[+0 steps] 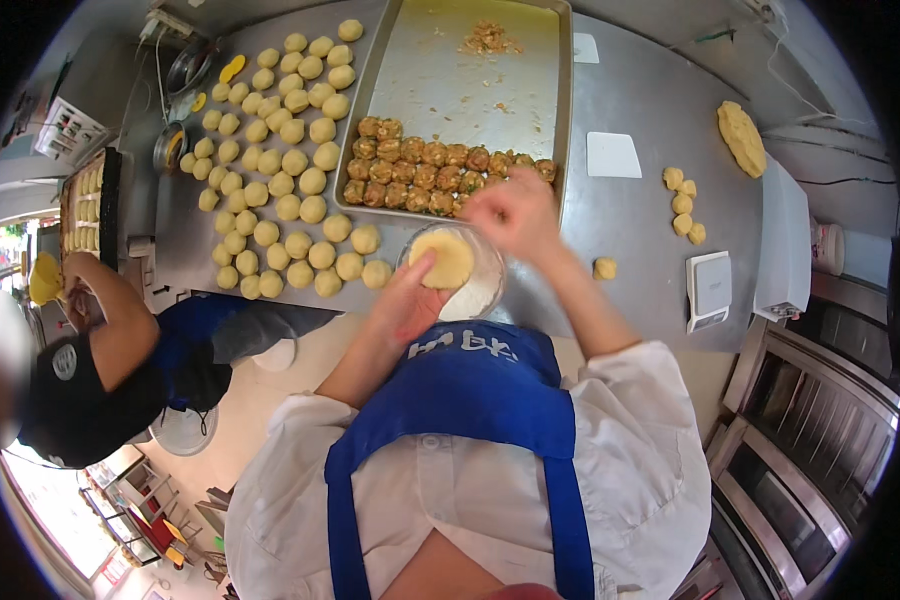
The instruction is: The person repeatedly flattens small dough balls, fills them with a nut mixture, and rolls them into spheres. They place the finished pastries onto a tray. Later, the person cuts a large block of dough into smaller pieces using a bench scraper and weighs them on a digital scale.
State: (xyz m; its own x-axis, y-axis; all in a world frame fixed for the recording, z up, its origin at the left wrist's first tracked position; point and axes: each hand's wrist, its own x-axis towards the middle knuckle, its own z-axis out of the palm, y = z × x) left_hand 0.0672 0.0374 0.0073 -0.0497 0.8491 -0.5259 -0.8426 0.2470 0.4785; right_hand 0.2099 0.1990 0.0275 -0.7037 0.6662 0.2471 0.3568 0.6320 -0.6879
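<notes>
My left hand (412, 300) holds a flattened round of pale dough (444, 259) over a clear bowl of white powder (480, 289). Blurred by motion, my right hand (514, 214) is over the near right edge of a metal tray (457, 90), beside rows of brown filling balls (424, 176); whether it grips one of them cannot be told. Loose crumbs of filling (489, 37) lie at the tray's far end. Many pale dough balls (292, 161) are spread on the steel table to the left of the tray.
At the right are a white scraper (613, 155), a small dough lump (604, 268), several more lumps (682, 202), a large dough piece (741, 139) and a digital scale (710, 289). Metal bowls (171, 146) stand at the left. A co-worker (112, 360) is at the far left, and ovens (810, 420) are at the right.
</notes>
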